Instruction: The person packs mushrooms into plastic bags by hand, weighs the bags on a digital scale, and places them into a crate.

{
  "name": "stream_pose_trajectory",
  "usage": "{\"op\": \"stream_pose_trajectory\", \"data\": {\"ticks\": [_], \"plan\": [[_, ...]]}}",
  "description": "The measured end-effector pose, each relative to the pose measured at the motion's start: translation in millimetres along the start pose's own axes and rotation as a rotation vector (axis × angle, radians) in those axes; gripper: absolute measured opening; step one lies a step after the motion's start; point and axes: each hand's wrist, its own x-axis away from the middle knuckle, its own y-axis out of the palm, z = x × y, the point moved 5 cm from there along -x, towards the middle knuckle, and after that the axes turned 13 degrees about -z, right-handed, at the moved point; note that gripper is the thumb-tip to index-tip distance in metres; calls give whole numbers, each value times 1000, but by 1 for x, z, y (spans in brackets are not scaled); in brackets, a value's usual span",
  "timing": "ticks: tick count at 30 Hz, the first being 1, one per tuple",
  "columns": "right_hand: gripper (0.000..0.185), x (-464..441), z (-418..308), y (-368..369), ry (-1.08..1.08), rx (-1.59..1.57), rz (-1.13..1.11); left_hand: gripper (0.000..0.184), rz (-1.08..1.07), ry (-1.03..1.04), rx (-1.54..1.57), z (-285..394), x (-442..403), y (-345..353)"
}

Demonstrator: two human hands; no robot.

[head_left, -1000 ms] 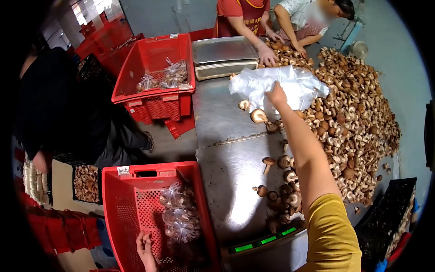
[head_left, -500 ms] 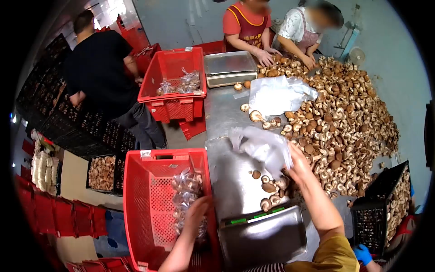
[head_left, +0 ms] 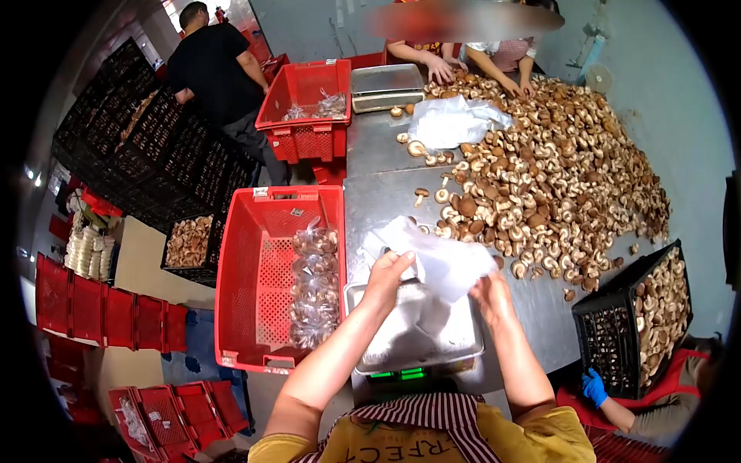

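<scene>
A thin white plastic bag point(head_left: 436, 258) is stretched between my two hands, over the metal pan of a scale point(head_left: 421, 339). My left hand point(head_left: 388, 278) pinches its left side, and my right hand point(head_left: 492, 293) grips its right edge. Farther back, a stack of white bags point(head_left: 451, 122) lies beside a large heap of mushrooms point(head_left: 556, 170). To the left of the scale, a red crate point(head_left: 279, 193) holds several clear bags of mushrooms point(head_left: 315, 287) in a column.
Another red crate point(head_left: 302, 139) and a second scale point(head_left: 386, 79) stand farther back. Two people sort mushrooms behind the heap. A person in black stands by stacked black crates point(head_left: 147, 154). At right, a blue-gloved hand point(head_left: 594, 387) touches a black crate point(head_left: 610, 347) of mushrooms.
My right hand has brought a bag from the stack to the near scale. My left hand has moved from the red crate to the bag. The black crate at right has moved nearer the table.
</scene>
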Motion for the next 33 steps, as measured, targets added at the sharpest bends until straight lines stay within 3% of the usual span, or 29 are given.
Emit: {"op": "stream_pose_trajectory", "data": {"ticks": [1,2,3,6,7,10,12,15,17,19,25,27,28,29,31,32,33], "plan": [[29,16,-13,-14,-91,327,228,16,-2,33,-79,-1,2,4],[23,38,-37,-9,-465,674,269,12,3,29,-171,-6,7,5],[19,64,-59,7,-558,736,322,12,-4,25,-180,-11,12,16],[10,105,-66,27,-498,794,40,12,15,-29,-476,-30,28,57],[10,112,-72,42,-582,990,-9,10,-80,40,-678,-24,36,85],[12,114,-55,4,-435,901,-92,7,-164,-55,-492,-54,48,131],[11,118,-40,-31,-77,586,-145,7,-207,-54,-525,-72,46,147],[8,140,-46,-66,-33,480,-89,8,-251,-130,-521,-101,51,167],[7,153,-55,-83,-4,585,-35,9,-266,-193,-518,-124,52,179],[7,160,-52,-118,20,535,108,14,-290,-199,-525,-147,54,185],[15,176,-99,-186,-164,342,300,22,-233,-229,-539,-201,59,181],[15,188,-123,-199,-223,333,321,21,-332,-36,-1259,-202,61,194],[15,191,-132,-194,-243,340,306,22,-357,138,-1380,-203,63,204],[15,189,-133,-199,-242,345,298,22,-348,142,-1378,-211,61,205],[15,182,-126,-211,-214,380,256,18,-419,231,-1703,-236,58,205],[15,177,-120,-217,-184,384,256,14,-408,15,-1805,-256,54,197],[15,174,-120,-217,-185,388,245,14,-394,17,-1806,-273,51,187]]}}
